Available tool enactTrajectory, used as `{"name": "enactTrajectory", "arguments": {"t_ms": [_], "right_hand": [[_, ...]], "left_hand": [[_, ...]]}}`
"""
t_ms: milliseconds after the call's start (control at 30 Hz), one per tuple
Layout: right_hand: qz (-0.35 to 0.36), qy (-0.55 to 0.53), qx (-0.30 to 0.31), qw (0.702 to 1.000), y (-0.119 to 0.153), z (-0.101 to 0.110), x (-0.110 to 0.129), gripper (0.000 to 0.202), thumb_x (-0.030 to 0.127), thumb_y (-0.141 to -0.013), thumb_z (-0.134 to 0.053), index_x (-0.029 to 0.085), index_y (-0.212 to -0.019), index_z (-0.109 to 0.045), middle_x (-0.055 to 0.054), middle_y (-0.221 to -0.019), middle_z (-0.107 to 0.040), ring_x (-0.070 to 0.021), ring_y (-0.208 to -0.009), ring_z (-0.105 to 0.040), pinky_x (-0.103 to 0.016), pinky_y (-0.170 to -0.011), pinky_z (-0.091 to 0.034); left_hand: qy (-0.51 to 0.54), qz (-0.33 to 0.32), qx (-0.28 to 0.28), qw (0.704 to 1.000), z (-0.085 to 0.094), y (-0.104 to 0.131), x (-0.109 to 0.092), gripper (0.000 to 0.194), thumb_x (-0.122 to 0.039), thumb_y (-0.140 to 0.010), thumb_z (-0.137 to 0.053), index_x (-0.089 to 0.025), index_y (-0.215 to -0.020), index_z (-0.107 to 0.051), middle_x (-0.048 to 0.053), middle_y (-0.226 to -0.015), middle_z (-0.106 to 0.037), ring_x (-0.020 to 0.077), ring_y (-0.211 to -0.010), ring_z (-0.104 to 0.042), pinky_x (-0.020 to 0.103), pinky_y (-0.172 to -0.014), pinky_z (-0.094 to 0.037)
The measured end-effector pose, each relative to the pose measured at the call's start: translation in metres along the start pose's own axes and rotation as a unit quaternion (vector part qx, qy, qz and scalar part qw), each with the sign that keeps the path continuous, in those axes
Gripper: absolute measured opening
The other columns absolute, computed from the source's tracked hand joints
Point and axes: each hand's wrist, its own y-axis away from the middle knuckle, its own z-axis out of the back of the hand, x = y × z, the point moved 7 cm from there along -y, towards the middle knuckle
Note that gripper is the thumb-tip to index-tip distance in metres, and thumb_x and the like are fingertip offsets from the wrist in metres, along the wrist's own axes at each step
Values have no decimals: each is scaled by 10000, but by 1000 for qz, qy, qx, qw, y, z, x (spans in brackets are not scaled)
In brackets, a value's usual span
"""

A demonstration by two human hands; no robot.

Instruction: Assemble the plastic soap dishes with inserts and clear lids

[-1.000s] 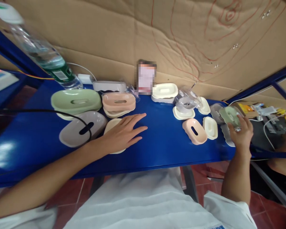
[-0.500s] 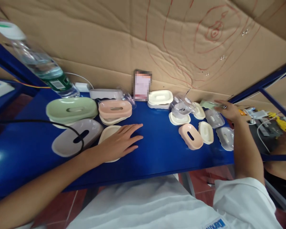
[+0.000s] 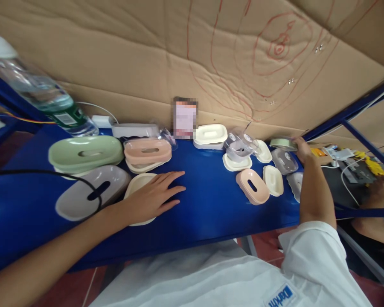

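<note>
My left hand (image 3: 153, 197) lies flat, fingers spread, on a cream soap dish tray (image 3: 135, 184) and the blue table (image 3: 205, 204). My right hand (image 3: 304, 150) reaches to the far right back of the table and grips a small green soap dish part (image 3: 283, 143) close to the cardboard wall. Beside it lie a grey tray (image 3: 283, 160) and another grey tray (image 3: 296, 184) partly hidden by my forearm. A pink soap dish (image 3: 252, 186) and a cream tray (image 3: 273, 180) sit left of my right arm.
On the left stand a large green dish (image 3: 85, 152), a grey dish (image 3: 91, 194) under a black cable (image 3: 45, 172), a pink stack (image 3: 147, 152) and a water bottle (image 3: 41, 96). A clear plastic piece (image 3: 240, 145) and a cream dish (image 3: 210, 135) stand at the back. Another person's hand (image 3: 379, 192) is at right.
My right hand lifted the green part from the table's right front edge and carried it to the back by the wall. The left hand stayed put; the view shifted left.
</note>
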Motion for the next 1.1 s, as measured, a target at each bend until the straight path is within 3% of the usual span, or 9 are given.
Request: {"name": "enactTrajectory", "arguments": {"t_ms": [100,233,400,633,767,900,1000,1100], "right_hand": [[-71,-53,53,995,1,-9,-15,390,416,-1080,-641,164,-1378,-644,-114,-1359,-682,-221,-1120,-704,-411,-959,-619],[-93,-96,86,987,13,-10,-16,309,305,-1064,-491,150,-1270,-660,-119,-1206,-763,-136,-890,-651,-265,-753,-511],[-51,-110,103,987,30,-7,-2,272,316,-966,-677,178,-1199,-701,-148,-1192,-787,-153,-843,-670,-287,-711,-502],[7,-41,42,998,34,2,4,207,295,-967,-679,120,-1034,-766,-209,-1105,-794,-183,-909,-703,-308,-811,-524],[51,7,8,999,47,7,24,274,297,-1019,-608,91,-1092,-774,-275,-1288,-746,-260,-1179,-715,-370,-999,-528],[142,46,20,989,111,3,77,326,373,-1041,-625,162,-1247,-765,-185,-1326,-765,-338,-1292,-689,-487,-1127,-495],[183,73,33,980,185,-2,119,391,465,-1087,-567,213,-1333,-734,-144,-1301,-781,-353,-1249,-712,-511,-1079,-524],[219,106,62,968,251,-15,154,491,520,-1097,-553,231,-1485,-637,-158,-1460,-706,-373,-1355,-658,-553,-1120,-494]], "left_hand": [[16,2,-3,1000,-1,0,2,331,-354,-1094,-557,-288,-1378,-714,145,-1638,-503,366,-1434,-568,581,-1165,-518],[18,-7,-18,1000,0,0,1,324,-341,-1093,-555,-273,-1364,-721,151,-1632,-510,361,-1428,-571,576,-1183,-504],[-7,-17,-24,1000,-1,2,-1,325,-333,-1096,-549,-260,-1366,-715,161,-1625,-517,360,-1418,-579,562,-1149,-535],[-8,-18,-26,999,0,3,0,346,-338,-1108,-527,-272,-1398,-702,145,-1611,-545,336,-1395,-599,534,-1149,-531],[0,-15,-21,1000,-4,3,2,354,-365,-1109,-521,-280,-1399,-705,126,-1572,-590,324,-1360,-624,516,-1150,-519],[-24,-2,-22,999,-1,-1,0,360,-389,-1107,-520,-287,-1398,-707,122,-1529,-634,331,-1341,-643,579,-1201,-454],[-64,26,-31,997,17,0,1,386,-454,-1101,-517,-275,-1382,-713,136,-1527,-637,367,-1417,-597,648,-1259,-358],[-62,65,-22,996,38,12,11,399,-512,-1044,-577,-285,-1336,-727,128,-1538,-625,377,-1458,-562,600,-1241,-404]]}}
